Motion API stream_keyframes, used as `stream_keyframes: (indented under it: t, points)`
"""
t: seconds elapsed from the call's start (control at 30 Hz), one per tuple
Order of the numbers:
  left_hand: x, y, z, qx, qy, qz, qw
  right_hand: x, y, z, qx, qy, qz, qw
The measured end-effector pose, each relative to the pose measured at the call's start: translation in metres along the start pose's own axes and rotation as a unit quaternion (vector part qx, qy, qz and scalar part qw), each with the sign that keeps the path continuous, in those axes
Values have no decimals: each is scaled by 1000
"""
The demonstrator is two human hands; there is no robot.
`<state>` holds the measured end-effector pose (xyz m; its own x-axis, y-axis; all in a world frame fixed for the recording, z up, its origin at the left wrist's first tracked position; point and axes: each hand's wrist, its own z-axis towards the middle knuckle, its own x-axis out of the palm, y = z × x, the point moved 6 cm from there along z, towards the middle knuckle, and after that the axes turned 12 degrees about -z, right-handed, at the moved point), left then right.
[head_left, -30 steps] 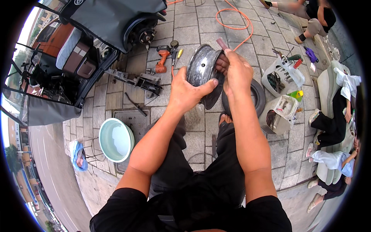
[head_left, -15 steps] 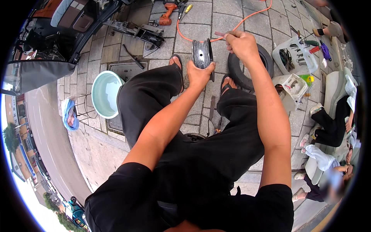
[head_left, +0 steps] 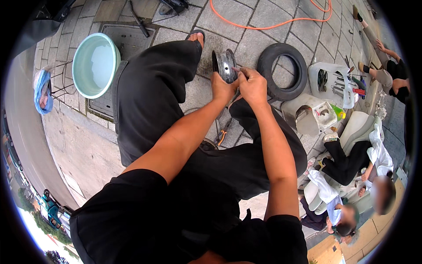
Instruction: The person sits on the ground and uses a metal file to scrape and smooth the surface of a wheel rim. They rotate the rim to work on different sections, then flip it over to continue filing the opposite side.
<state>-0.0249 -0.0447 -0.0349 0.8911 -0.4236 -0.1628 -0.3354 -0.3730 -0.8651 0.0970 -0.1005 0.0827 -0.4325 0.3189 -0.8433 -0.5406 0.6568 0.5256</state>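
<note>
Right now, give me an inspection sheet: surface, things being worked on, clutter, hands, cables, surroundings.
Surface: grey paving slabs, dark cover set in.
Work things: wheel rim in left hand; black tyre lying on the slabs.
Clutter: pale green basin holding water; white container with tools.
Hands: left grips the rim; right hand beside it, grip hard to make out.
Cables: orange line across the slabs.
Surroundings: people sitting at right; roadway at left.

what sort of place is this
Probably an outdoor, roadside wheel-repair spot: a loose black tyre lies on paving stones near a white plastic container of wrenches, a road runs along the left, and the left hand holds a metal wheel rim.
</note>
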Motion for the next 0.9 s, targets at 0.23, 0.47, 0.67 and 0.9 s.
stream_keyframes:
  t: [0.23,0.47,0.67,0.9]
  points:
    - [4,16,-10,-18,-37,-36,998,25,3,-6,-96,18,-94,991]
    - [1,21,-20,15,-36,-7,999,32,13,-9,-187,55,-176,965]
    - [0,28,-26,40,-11,3,999,40,16,-8,-154,137,-234,950]
    - [6,47,-48,10,78,50,996,49,9,-12,6,180,-213,960]
